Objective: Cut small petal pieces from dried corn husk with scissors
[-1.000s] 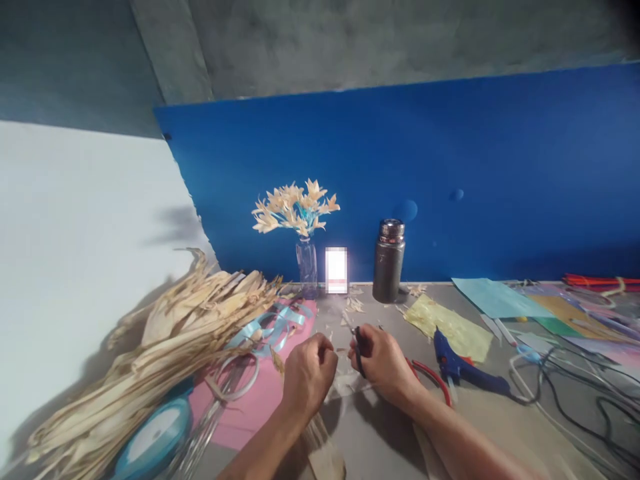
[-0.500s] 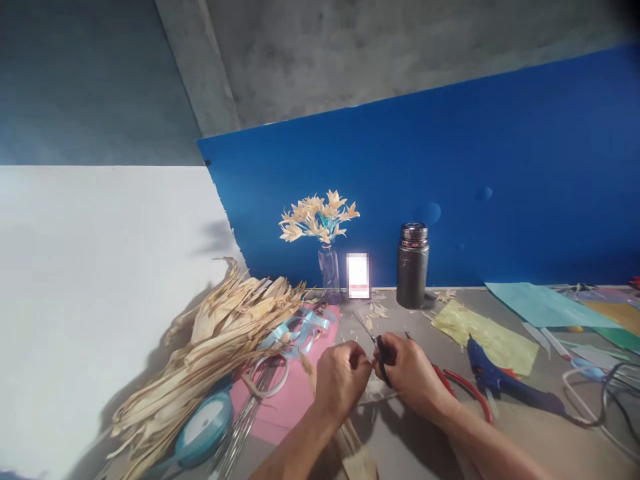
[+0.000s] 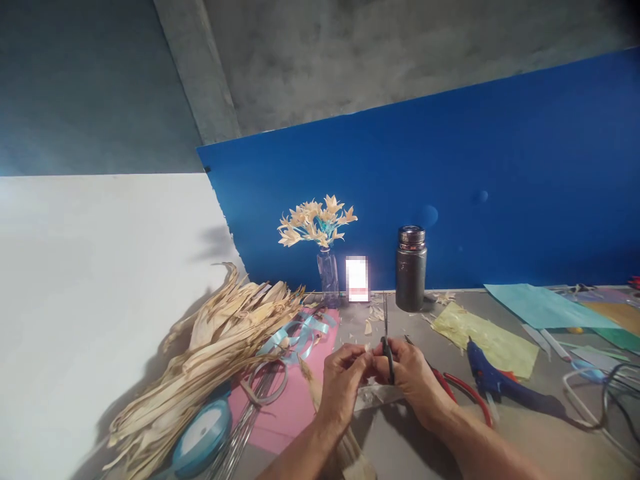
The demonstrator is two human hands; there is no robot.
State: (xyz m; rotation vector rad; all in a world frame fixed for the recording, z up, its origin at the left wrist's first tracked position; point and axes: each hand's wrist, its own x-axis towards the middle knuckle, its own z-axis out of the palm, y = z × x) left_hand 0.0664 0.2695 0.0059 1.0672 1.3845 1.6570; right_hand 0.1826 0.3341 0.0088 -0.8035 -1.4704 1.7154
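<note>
My right hand [image 3: 413,373] is closed round black-handled scissors [image 3: 386,327], whose blades point away from me and look nearly together. Beside it, my left hand [image 3: 343,380] pinches a small pale piece of corn husk [image 3: 369,347], mostly hidden by the fingers. The fingertips of both hands meet or almost meet. Below them lies a clear strip [image 3: 380,397] on the table. Small husk scraps [image 3: 376,313] are scattered beyond the scissors. A longer dried husk [image 3: 353,453] lies under my left forearm.
To the left are a heap of dried corn husks [image 3: 200,373], a blue ribbon roll [image 3: 203,433], wires [image 3: 245,420] and pink paper [image 3: 280,407]. A vase [image 3: 329,280] of husk flowers and a dark flask [image 3: 411,273] stand behind. Red-handled pliers [image 3: 470,393] and a blue glue gun [image 3: 505,383] lie right.
The scissors have swung from pointing up-left to pointing nearly straight ahead. My hands have turned, bringing their fingertips together, and the pale piece now shows at my left fingers.
</note>
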